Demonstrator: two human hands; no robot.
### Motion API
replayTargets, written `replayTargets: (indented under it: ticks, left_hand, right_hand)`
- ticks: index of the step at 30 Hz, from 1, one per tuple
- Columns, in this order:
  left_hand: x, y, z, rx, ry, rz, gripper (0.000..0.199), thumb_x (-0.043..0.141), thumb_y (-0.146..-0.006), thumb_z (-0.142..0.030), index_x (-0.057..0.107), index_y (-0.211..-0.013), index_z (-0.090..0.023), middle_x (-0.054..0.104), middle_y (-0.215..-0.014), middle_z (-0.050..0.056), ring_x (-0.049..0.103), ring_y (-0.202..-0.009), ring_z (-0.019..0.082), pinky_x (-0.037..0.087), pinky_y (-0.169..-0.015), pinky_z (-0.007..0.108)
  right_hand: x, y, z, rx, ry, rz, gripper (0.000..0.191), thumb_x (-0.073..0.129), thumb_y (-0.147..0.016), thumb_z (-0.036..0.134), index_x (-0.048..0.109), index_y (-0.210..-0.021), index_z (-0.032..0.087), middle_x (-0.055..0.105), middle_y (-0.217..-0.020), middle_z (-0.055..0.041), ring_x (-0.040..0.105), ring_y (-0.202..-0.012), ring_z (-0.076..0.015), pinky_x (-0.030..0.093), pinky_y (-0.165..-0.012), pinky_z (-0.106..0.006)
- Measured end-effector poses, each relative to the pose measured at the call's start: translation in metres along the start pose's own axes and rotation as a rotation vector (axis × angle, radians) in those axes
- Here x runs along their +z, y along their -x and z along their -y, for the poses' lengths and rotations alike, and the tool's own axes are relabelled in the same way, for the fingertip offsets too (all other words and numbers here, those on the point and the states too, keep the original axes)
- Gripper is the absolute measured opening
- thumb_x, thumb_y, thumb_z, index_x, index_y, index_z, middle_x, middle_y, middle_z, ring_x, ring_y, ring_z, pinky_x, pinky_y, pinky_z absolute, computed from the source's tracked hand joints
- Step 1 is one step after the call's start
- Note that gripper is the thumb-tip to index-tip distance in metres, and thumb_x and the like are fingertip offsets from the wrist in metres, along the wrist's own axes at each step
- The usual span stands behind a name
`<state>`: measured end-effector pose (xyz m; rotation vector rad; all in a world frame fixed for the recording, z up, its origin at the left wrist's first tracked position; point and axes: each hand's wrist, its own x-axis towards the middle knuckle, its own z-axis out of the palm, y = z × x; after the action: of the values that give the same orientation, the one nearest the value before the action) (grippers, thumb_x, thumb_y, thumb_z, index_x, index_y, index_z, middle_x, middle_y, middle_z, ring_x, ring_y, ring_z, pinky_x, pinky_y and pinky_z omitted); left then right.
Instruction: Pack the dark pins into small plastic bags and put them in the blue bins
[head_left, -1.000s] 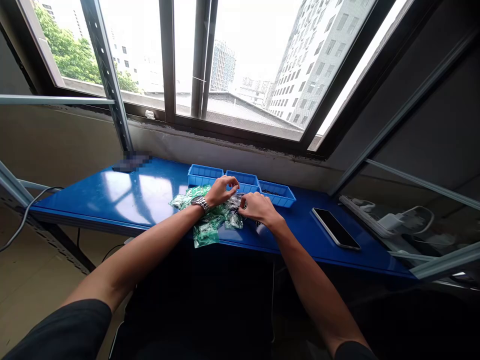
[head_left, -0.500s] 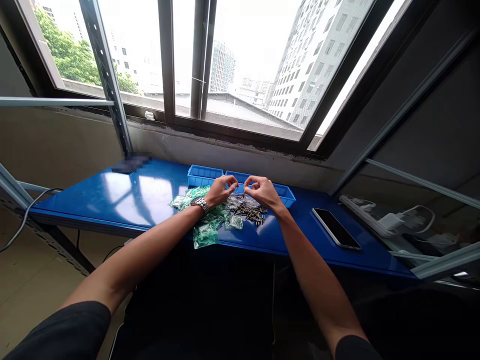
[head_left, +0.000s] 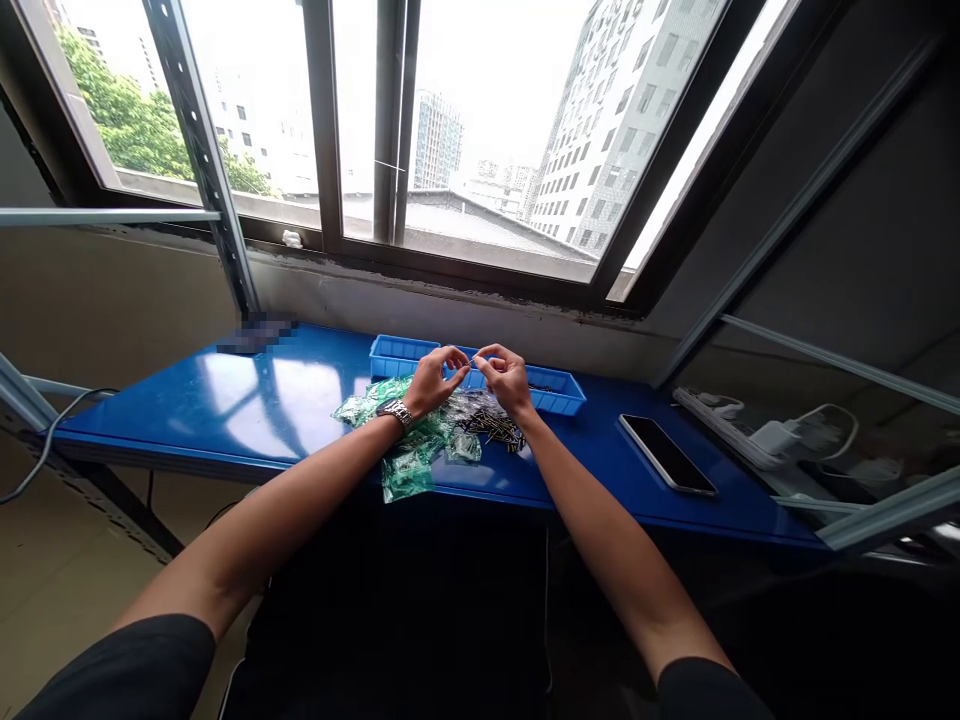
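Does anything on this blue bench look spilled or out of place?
Yes. A scatter of small dark pins lies loose on the blue bench, among crumpled green plastic bags, instead of inside the blue plastic bin. They look spilled, though they are too small to identify exactly.

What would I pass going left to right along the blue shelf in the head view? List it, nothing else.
blurred patch → green packets → black pins → blue bin → phone
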<state>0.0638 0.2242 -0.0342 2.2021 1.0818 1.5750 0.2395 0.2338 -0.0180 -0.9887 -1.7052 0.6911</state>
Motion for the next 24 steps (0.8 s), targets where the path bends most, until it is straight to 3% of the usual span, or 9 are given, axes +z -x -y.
replayTargets:
  ticks: [10, 24]
  left_hand:
    - [-0.0027, -0.0020, -0.0028, -0.052, 0.127, -0.045, 0.022, 0.065, -0.095, -0.040, 0.070, -0.096, -0.019, 0.072, -0.089, 0.006, 0.063, -0.078, 0.018, 0.048, -0.068, 0.029]
    - [-0.0035, -0.0016, -0.0040, -0.051, 0.157, -0.034, 0.022, 0.067, -0.093, -0.040, 0.070, -0.093, -0.018, 0.073, -0.089, 0.006, 0.064, -0.079, 0.018, 0.048, -0.067, 0.029]
  right_hand:
    - [-0.0051, 0.0036, -0.0003, 0.000, 0.059, 0.098, 0.035, 0.060, -0.086, 0.056, 0.058, -0.086, 0.022, 0.044, -0.061, 0.0034, 0.039, -0.051, -0.0126, 0.034, -0.050, -0.026]
    - [-0.0089, 0.0035, -0.0005, 0.009, 0.033, 0.134, 0.033, 0.061, -0.086, 0.054, 0.058, -0.089, 0.022, 0.044, -0.060, 0.0045, 0.038, -0.051, -0.0121, 0.033, -0.050, -0.026]
